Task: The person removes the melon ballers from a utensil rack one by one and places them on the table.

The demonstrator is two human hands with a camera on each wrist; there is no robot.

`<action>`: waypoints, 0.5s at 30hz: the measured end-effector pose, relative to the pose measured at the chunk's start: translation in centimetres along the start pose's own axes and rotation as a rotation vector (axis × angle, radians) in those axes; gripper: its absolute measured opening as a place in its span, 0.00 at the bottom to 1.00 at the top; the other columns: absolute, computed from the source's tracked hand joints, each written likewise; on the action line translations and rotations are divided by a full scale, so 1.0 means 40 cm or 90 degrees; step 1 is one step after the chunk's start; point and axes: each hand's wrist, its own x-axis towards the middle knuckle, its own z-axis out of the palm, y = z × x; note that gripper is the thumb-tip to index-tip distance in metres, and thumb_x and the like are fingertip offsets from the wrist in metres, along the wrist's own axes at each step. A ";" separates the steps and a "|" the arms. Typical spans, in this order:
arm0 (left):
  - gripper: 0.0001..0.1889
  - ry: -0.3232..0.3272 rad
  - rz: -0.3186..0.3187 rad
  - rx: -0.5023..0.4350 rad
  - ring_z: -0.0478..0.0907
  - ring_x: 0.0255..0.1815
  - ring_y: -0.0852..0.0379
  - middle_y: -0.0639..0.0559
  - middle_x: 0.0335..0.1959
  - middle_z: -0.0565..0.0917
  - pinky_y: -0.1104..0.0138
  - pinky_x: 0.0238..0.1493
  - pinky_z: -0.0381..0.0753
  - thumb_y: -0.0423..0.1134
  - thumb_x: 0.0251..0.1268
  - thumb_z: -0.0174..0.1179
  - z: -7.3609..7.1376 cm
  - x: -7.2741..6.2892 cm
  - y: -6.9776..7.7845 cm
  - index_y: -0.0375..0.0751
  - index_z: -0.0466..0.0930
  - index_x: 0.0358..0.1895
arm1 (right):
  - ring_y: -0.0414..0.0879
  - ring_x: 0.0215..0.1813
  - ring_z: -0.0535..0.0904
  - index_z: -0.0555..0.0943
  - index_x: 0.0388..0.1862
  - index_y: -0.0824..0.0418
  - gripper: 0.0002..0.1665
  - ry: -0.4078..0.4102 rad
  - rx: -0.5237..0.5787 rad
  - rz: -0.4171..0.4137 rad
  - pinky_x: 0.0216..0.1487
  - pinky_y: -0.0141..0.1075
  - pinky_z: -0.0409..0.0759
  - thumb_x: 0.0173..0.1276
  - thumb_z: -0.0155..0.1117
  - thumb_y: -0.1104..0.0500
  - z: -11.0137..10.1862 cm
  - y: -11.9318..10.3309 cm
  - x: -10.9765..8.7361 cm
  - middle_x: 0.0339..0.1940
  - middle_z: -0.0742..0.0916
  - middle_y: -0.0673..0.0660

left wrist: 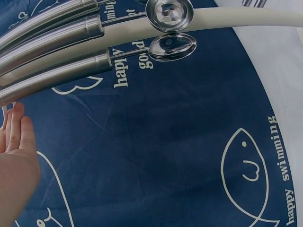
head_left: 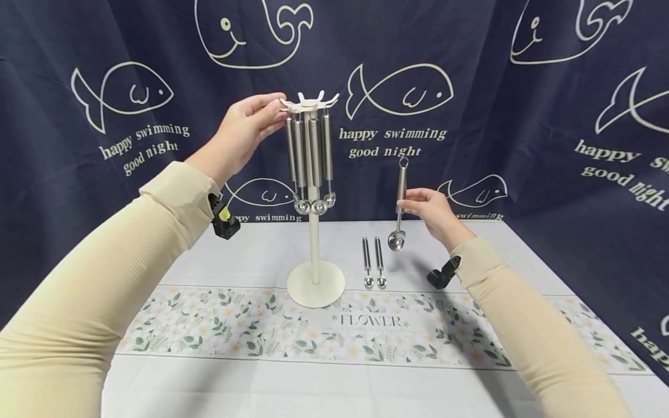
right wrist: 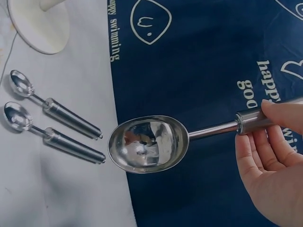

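My right hand (head_left: 430, 210) holds a steel scoop (right wrist: 149, 144) by its handle, thumb on one side and fingers on the other. The scoop hangs upright in the air, oval bowl down and ring at the top. At the left, my left hand (head_left: 256, 119) pinches a hook arm at the top of the white utensil rack (head_left: 314, 244); its fingertips are partly hidden there. Several steel scoops (left wrist: 57, 75) hang from the rack by their handles, bowls down. Two smaller steel scoops (head_left: 367, 262) lie side by side on the table between the rack and my right hand.
The rack's round base (head_left: 298, 287) stands on a white tablecloth (head_left: 251, 386) with a floral band (head_left: 209, 325) across it. Behind the table hangs a dark blue curtain (head_left: 324, 35) with fish drawings. The rack's hooks spread outward at the top.
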 end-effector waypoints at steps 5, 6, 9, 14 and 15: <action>0.24 0.000 0.000 -0.003 0.74 0.61 0.52 0.45 0.55 0.77 0.68 0.70 0.70 0.33 0.74 0.50 0.000 0.002 0.000 0.27 0.62 0.69 | 0.33 0.32 0.82 0.75 0.48 0.66 0.14 0.004 -0.011 0.015 0.45 0.26 0.81 0.64 0.66 0.66 -0.002 0.022 0.001 0.25 0.84 0.38; 0.24 0.000 0.000 0.000 0.74 0.62 0.51 0.45 0.55 0.77 0.68 0.70 0.70 0.33 0.75 0.50 -0.001 0.002 0.000 0.27 0.62 0.69 | 0.33 0.32 0.82 0.75 0.48 0.66 0.15 0.005 -0.011 0.018 0.45 0.26 0.82 0.64 0.66 0.66 -0.002 0.028 0.002 0.25 0.84 0.38; 0.24 -0.002 -0.005 0.004 0.72 0.65 0.50 0.43 0.58 0.76 0.69 0.70 0.70 0.34 0.75 0.50 -0.002 0.001 0.000 0.28 0.61 0.69 | 0.32 0.31 0.83 0.75 0.47 0.68 0.15 0.008 -0.011 0.030 0.46 0.27 0.84 0.64 0.66 0.67 -0.002 0.044 0.001 0.24 0.84 0.39; 0.24 0.000 -0.007 0.001 0.71 0.66 0.50 0.42 0.60 0.74 0.69 0.69 0.70 0.34 0.74 0.50 0.000 0.001 0.000 0.29 0.62 0.69 | 0.33 0.31 0.83 0.75 0.46 0.70 0.14 0.015 -0.009 0.051 0.46 0.27 0.85 0.63 0.66 0.68 -0.005 0.070 -0.004 0.24 0.83 0.41; 0.24 0.001 -0.005 -0.002 0.72 0.66 0.50 0.42 0.59 0.75 0.69 0.69 0.70 0.34 0.74 0.50 0.000 0.001 0.000 0.29 0.62 0.69 | 0.33 0.30 0.83 0.75 0.46 0.70 0.14 0.016 -0.008 0.053 0.45 0.27 0.85 0.63 0.66 0.68 -0.005 0.074 -0.005 0.25 0.83 0.41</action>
